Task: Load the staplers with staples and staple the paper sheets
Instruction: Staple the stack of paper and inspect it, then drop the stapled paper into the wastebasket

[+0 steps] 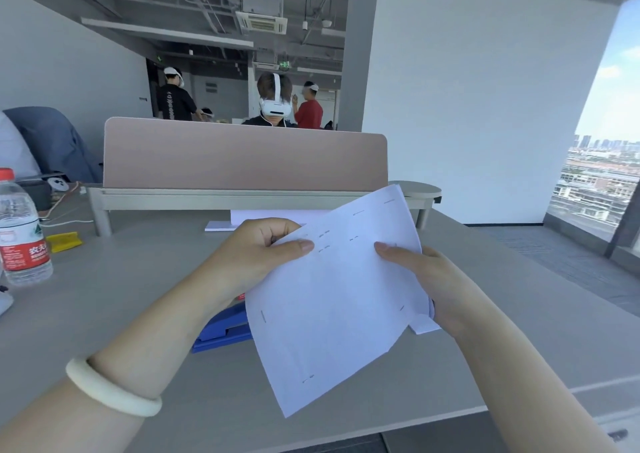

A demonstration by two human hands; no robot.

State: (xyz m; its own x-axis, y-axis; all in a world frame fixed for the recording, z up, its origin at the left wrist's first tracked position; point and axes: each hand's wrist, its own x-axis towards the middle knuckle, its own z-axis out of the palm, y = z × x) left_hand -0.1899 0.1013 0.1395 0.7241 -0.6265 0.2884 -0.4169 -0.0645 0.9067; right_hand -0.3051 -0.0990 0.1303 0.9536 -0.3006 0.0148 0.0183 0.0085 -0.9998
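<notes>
I hold a stack of white paper sheets (pixel 339 300) tilted above the grey desk (pixel 138 279), with several staples showing along its edges and middle. My left hand (pixel 256 248) pinches the stack's upper left edge, thumb on top. My right hand (pixel 426 276) grips its right edge. A blue stapler (pixel 225 328) lies on the desk under the paper's left side, partly hidden by the sheets and my left wrist. More white paper (pixel 256 219) lies flat on the desk beyond my hands.
A water bottle (pixel 20 231) with a red label stands at the left. A yellow object (pixel 64 241) lies beside it. A pink divider screen (pixel 242 155) closes the desk's far side, with a person in a headset behind. The desk's right edge drops off to the floor.
</notes>
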